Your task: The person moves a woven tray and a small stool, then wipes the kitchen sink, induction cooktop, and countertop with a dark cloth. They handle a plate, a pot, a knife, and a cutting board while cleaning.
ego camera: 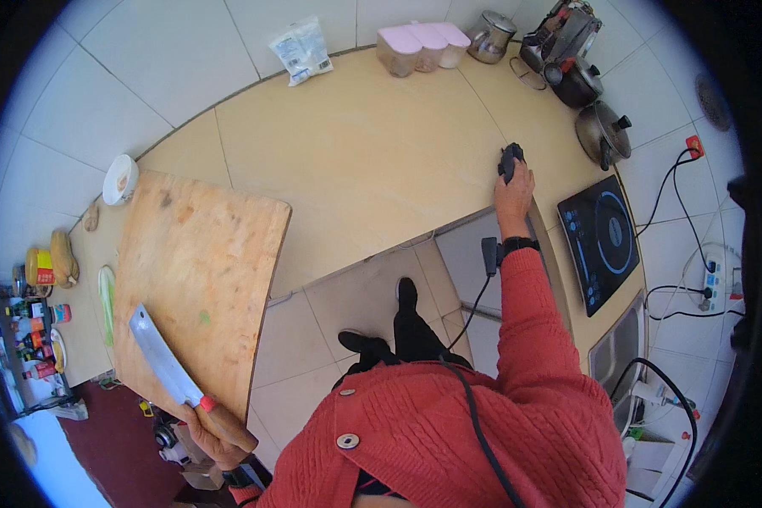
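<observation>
My left hand (213, 441) is around the wooden handle of a cleaver (165, 359) at the near edge of a wooden cutting board (197, 254). The cleaver's broad blade points away to the upper left over the board. A small green scrap (204, 316) lies right of the blade. Farther off, my right hand (514, 190) is closed on a small black object (511, 160) at the counter's right side; its kind is unclear. Left of the board lies a pale green vegetable stalk (106, 305). A white bowl (120, 180) stands by the board's far left corner.
An induction cooktop (600, 244) and a sink (619, 355) are on the right. Pots (602, 132), a kettle (491, 38) and pink-lidded containers (422, 47) line the back wall, beside a plastic bag (301, 51). Bottles and jars (35, 324) fill the far left.
</observation>
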